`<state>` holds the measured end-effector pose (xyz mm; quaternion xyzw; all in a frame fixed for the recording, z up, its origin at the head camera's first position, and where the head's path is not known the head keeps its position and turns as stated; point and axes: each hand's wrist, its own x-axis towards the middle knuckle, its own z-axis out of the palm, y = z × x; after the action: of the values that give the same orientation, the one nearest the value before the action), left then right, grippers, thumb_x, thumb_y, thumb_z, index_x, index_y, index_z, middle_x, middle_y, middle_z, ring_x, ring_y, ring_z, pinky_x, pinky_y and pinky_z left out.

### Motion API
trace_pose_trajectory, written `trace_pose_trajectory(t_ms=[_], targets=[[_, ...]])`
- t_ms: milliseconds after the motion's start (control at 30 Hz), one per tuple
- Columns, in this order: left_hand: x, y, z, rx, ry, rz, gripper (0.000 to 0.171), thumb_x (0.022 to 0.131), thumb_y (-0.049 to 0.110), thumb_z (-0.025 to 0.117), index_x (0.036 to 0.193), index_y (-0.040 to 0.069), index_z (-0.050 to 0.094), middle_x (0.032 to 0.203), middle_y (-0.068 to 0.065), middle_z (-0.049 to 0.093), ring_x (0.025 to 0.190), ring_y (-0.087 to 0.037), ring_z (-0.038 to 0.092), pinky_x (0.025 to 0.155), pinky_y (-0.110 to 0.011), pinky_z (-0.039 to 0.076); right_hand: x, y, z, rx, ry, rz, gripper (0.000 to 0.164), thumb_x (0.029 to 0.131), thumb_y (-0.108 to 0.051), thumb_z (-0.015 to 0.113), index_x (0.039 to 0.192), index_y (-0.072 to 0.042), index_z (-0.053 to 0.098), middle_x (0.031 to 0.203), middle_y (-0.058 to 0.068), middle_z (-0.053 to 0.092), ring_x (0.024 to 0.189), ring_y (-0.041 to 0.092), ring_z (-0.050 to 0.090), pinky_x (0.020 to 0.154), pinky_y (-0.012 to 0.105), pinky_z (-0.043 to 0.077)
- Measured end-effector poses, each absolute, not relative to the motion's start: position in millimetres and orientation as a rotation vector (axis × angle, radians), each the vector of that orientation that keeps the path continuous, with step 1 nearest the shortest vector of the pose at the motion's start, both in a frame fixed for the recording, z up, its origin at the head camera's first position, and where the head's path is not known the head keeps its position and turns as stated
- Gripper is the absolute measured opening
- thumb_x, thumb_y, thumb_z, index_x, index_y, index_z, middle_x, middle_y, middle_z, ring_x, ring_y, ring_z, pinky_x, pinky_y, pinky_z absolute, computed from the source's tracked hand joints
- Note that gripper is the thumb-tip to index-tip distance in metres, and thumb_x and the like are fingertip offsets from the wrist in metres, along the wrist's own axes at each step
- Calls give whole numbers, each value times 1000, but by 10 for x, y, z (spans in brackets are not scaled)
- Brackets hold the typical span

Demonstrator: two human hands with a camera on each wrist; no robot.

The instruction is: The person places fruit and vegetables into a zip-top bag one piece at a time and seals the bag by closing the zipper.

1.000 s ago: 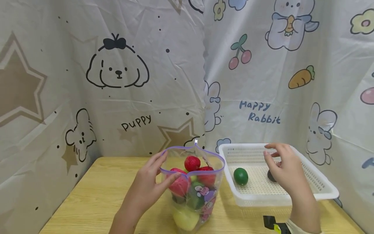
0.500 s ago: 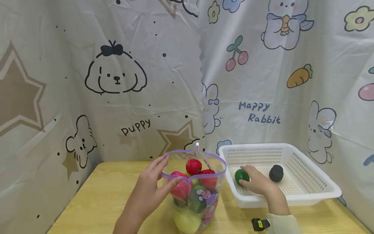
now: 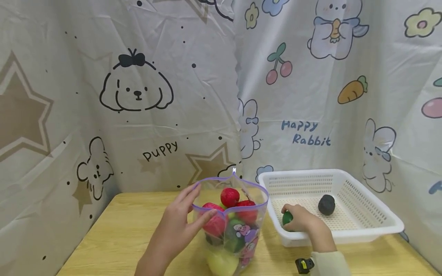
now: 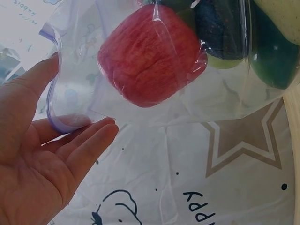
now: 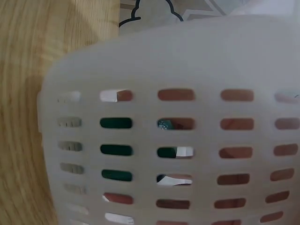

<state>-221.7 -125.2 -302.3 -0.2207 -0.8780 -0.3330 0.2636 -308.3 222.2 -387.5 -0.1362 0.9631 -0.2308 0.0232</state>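
Within the right grip (image 3: 301,218) sits a green fruit (image 3: 287,218).

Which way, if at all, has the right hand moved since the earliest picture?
Yes: judged against the white basket, the right hand has moved left, from near the dark fruit to the green fruit.

Black lettering (image 3: 160,151) "PUPPY", blue lettering (image 3: 305,133) "Happy Rabbit", both on pale printed cloth (image 3: 207,76).

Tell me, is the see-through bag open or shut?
Open. The bag has its purple rim spread wide in the head view, with red fruit showing inside.
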Motion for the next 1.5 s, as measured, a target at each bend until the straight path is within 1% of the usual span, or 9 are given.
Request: trace_pose_trajectory(t_ms=[133,367,567,667,767,933,1133,1333,1500], targets=[[-2214,-1238,-3005,-598,-2377,-879,73,80,51,64,134,5,49,137,-9,52,112,-24,58,81,-36,60,-3057,2215,-3851,-419,2992,-715,37,67,-14,74,100,-5,59,83,10,62,70,19,51,56,33,48],[-2196,-1233,-2991,-588,-2389,-833,71,80,47,66,136,7,48,138,-8,52,108,-22,61,81,-38,60,-3048,2166,-3777,-362,3019,-715,40,70,-16,75,105,-4,59,85,11,59,74,20,52,60,35,52],[-2206,-1186,-2972,-584,-2399,-838,71,81,47,65,139,11,45,141,-7,49,112,-23,58,84,-41,59,-2980,2201,-3490,-383,3139,-801,45,75,-17,71,114,-2,55,95,20,57,79,25,53,60,38,56],[-2198,-1176,-2999,-595,-2391,-838,71,81,46,65,138,9,45,141,-8,49,114,-23,57,84,-40,59,-2880,2173,-3335,-393,3210,-881,51,79,-19,69,122,0,49,103,26,55,82,29,55,61,41,57],[-2181,-1167,-3034,-604,-2393,-836,71,81,47,65,138,8,46,141,-8,49,113,-22,57,83,-38,59,-2754,2120,-3182,-383,3282,-957,57,82,-22,67,129,1,43,112,28,52,88,33,56,65,46,59],[-2164,-1143,-3053,-610,-2383,-839,70,82,47,64,138,9,46,141,-8,49,112,-22,58,81,-37,60,-2538,2003,-2921,-418,3376,-1194,58,84,-27,66,131,-4,43,119,24,52,96,37,56,70,51,60],[-2148,-1112,-3043,-603,-2379,-841,69,82,46,65,138,11,45,141,-8,49,110,-21,59,82,-38,60,-2327,1856,-2702,-488,3390,-1508,61,83,-34,68,134,-14,44,120,19,51,100,36,58,72,48,61],[-2159,-1070,-3035,-612,-2359,-849,71,82,49,64,139,12,44,141,-5,48,114,-18,57,85,-39,58,-2225,1768,-2616,-645,3384,-1635,60,80,-31,72,133,-20,46,122,14,54,99,31,62,72,45,61],[-2150,-1074,-3038,-605,-2376,-837,71,82,46,65,140,11,43,143,-6,47,112,-20,58,83,-39,59,-2184,1701,-2611,-808,3324,-1679,60,78,-28,74,131,-19,48,126,12,55,97,27,64,72,42,62]])
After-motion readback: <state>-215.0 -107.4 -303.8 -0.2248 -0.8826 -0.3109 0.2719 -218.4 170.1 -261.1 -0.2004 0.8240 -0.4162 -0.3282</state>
